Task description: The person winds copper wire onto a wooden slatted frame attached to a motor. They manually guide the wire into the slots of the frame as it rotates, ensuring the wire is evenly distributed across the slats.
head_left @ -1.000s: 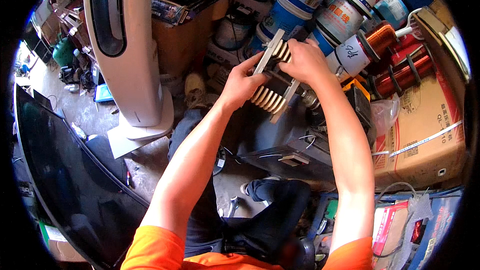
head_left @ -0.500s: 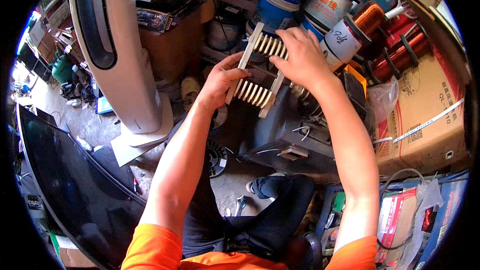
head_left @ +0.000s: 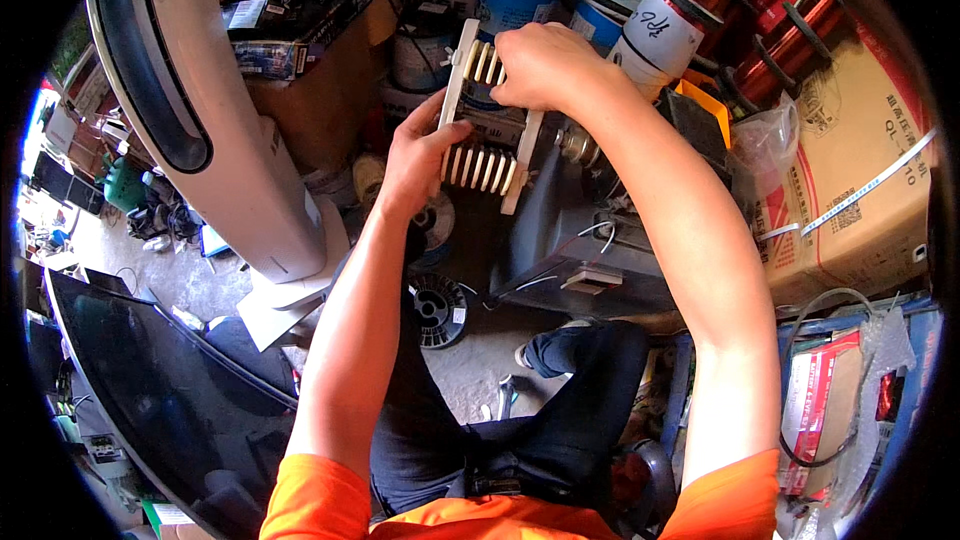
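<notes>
A pale frame (head_left: 478, 169) with two long rails and two rows of cream ribbed slats is held up in front of me, tilted slightly. My left hand (head_left: 416, 158) wraps round its left rail near the lower row, thumb over the rail. My right hand (head_left: 543, 68) grips its upper right part, fingers over the top row, covering much of it and the right rail's upper end. Just right of the frame, behind it, sits a metal cylindrical fitting (head_left: 578, 146) on dark machinery (head_left: 540, 240).
A tall white appliance (head_left: 215, 170) stands left, above a black curved panel (head_left: 130, 380). Paint buckets (head_left: 515, 0), copper wire spools (head_left: 760, 70) and a large carton (head_left: 840, 220) crowd the back and right. A black reel (head_left: 438, 310) lies on the floor between my forearms.
The frame and both hands have shifted up and left in the picture, with the frame more upright. My right hand has turned further over the upper slats. The background has shifted too.
</notes>
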The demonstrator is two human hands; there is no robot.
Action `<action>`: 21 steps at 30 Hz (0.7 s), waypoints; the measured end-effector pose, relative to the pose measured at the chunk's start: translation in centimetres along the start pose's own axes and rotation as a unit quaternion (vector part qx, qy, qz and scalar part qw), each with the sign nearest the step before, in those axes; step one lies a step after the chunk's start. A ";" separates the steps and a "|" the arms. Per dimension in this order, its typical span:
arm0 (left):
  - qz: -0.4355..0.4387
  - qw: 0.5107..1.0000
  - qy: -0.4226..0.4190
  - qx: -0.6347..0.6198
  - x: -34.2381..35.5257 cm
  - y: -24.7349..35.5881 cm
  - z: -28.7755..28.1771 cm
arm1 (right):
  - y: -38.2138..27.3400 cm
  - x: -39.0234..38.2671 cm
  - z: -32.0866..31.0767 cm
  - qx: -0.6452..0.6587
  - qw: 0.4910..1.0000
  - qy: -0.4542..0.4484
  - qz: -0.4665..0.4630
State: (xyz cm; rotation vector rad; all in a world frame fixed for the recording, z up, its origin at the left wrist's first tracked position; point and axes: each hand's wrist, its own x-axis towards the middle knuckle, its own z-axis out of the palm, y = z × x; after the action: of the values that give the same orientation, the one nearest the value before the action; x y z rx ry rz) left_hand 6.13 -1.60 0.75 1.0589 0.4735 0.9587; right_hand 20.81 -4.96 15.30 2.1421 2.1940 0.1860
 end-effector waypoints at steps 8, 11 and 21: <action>0.014 0.998 -0.002 0.057 0.8 -0.4 -0.5 | -0.2 -0.4 0.1 -0.009 1.000 0.025 0.001; 0.009 0.999 -0.007 0.035 0.6 -0.3 -0.3 | -0.2 -0.4 0.1 -0.014 1.000 0.028 0.000; 0.012 0.988 -0.038 0.151 -0.4 1.2 0.2 | -0.1 -0.1 -0.1 -0.037 0.999 0.019 -0.027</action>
State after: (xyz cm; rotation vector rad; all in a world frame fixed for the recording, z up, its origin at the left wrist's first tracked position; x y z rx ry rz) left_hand 5.55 -1.90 1.88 1.3719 0.5555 0.8817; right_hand 20.72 -5.07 15.37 2.0551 2.2264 0.3014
